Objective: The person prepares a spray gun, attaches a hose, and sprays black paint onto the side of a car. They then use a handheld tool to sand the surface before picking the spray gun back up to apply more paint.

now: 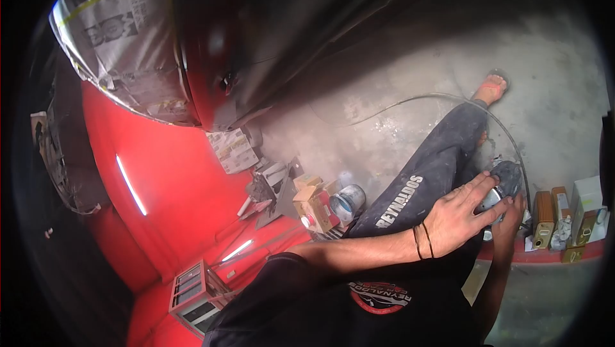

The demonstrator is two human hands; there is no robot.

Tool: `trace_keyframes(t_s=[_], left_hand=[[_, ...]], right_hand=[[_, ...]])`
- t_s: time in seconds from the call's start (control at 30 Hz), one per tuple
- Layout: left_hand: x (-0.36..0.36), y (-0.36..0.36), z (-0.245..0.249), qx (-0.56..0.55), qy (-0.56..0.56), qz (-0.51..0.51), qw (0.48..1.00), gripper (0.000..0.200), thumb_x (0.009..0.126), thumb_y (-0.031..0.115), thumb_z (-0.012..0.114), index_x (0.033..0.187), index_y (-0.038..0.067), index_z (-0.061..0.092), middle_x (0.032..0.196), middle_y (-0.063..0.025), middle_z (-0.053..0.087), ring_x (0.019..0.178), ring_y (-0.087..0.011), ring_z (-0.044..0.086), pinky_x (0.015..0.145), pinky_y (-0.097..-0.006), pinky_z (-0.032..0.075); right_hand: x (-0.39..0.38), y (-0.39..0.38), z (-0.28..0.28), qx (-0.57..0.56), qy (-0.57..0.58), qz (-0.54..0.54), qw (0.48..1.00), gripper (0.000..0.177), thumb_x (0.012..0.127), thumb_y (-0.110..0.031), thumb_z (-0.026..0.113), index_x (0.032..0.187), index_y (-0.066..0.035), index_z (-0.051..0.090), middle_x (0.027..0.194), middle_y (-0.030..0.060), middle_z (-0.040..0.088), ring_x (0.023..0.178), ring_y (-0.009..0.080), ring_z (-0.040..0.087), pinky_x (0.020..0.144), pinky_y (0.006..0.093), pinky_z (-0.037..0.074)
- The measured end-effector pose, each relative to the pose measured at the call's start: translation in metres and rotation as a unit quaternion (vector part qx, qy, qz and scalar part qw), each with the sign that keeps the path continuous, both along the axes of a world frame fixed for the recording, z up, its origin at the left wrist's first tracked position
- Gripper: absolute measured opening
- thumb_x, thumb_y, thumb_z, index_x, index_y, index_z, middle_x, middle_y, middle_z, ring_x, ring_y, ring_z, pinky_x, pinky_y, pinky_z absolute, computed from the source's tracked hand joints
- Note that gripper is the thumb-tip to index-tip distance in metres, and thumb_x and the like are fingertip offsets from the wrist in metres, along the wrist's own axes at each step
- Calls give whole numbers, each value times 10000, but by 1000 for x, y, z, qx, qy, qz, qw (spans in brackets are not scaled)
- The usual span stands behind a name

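My left hand (456, 216), with two dark bands at its wrist, lies over a round grey tool (509, 179) that looks like a sander. Its fingers and thumb hold the rim around the tool's pale disc face (490, 200). From below, my right hand (508, 220) grips the same tool; most of its fingers are hidden. A thin hose (435, 95) curves over the floor and comes down beside the tool. Both hands are close together above my lap, near my dark trousers (410, 184).
Orange-brown boxes (544, 220) and a pale metal can (584, 203) stand at the right. An open can (346, 203) and a cardboard box (314, 207) sit left of my leg. A dark car body with masking paper (122, 33) fills the upper left, before a red wall (166, 200).
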State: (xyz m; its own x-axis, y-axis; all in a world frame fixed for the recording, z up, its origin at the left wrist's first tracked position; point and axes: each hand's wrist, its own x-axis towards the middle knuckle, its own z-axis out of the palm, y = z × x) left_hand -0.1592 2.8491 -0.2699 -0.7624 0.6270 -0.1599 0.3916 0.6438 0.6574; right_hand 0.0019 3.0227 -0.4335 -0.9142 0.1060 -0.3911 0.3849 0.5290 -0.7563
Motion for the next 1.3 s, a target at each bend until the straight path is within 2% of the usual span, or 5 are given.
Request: trace_keyframes(t_s=[0.67, 0.97, 1.1, 1.23, 1.3], left_hand=[[-120, 102, -52, -34, -50, -5, 998, 626, 825, 128, 815, 1435, 159, 678, 1619, -194, 505, 1499, -406, 512, 1195, -475, 509], [-157, 108, 0, 23, -168, -88, 982, 788, 799, 180, 871, 1532, 119, 588, 1616, -220, 520, 1496, -391, 512, 1234, -458, 458], [-188, 105, 46, 112, -320, -179, 924, 789, 819, 158, 919, 1520, 18, 586, 1563, -204, 590, 1476, -361, 545, 1231, -436, 446], [-169, 100, 85, 168, -599, -88, 778, 868, 835, 30, 907, 1602, 2, 502, 1547, -156, 616, 1428, -250, 592, 1208, -380, 451], [-164, 97, 103, 143, -616, -112, 766, 808, 897, 35, 868, 1606, -11, 483, 1610, -155, 552, 1480, -254, 523, 1251, -404, 408]], right_hand=[[-134, 95, -31, -88, -24, -10, 996, 482, 964, -318, 644, 1365, -56, 702, 1405, 217, 651, 1266, 466, 619, 1044, 541, 463], [-130, 107, 8, -147, -17, -57, 987, 454, 921, -155, 653, 1344, 8, 681, 1386, 275, 638, 1270, 502, 597, 1066, 556, 468], [-98, 107, 32, -69, 68, -40, 994, 358, 781, -76, 668, 1125, 20, 703, 1198, 257, 662, 1143, 490, 612, 990, 540, 486], [-74, 94, 83, -83, 97, -38, 991, 311, 891, -80, 699, 1201, -64, 702, 1200, 181, 665, 1110, 430, 651, 927, 524, 515], [-54, 87, 92, -137, 133, -43, 981, 332, 912, -109, 730, 1241, -71, 704, 1211, 189, 683, 1094, 432, 677, 916, 503, 559]])
